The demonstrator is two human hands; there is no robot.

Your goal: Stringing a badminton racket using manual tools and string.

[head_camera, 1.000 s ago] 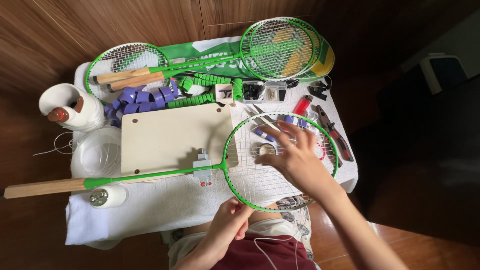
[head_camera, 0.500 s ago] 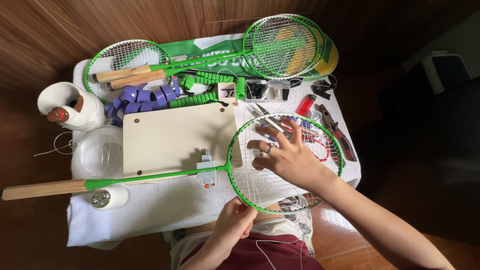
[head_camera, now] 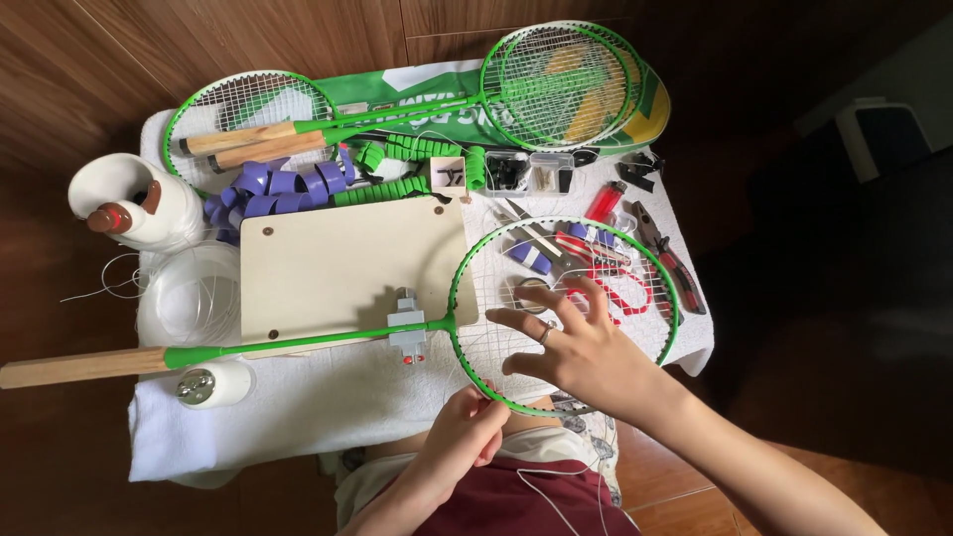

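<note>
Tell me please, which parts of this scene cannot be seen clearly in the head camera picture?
- Head view: the near rim of the green-framed racket is covered by the left hand, so the grip there is unclear.
- Head view: the right hand hides part of the strings.
- Head view: the contents of the small clear plastic boxes are too small to tell.
- Head view: the racket's wooden handle is cut off by the left edge.

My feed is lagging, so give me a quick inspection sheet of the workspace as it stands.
Surface: small table under a white towel.
Job's things: green racket lying flat, shaft in a grey clamp on a cream board.
Clutter: spare rackets, purple grip tape, pliers, lighter, string spool.
Hands: left hand pinches the frame's near rim; right hand spread on the strings.
Cables: thin white cord over the lap.
Surroundings: wooden floor.
</note>
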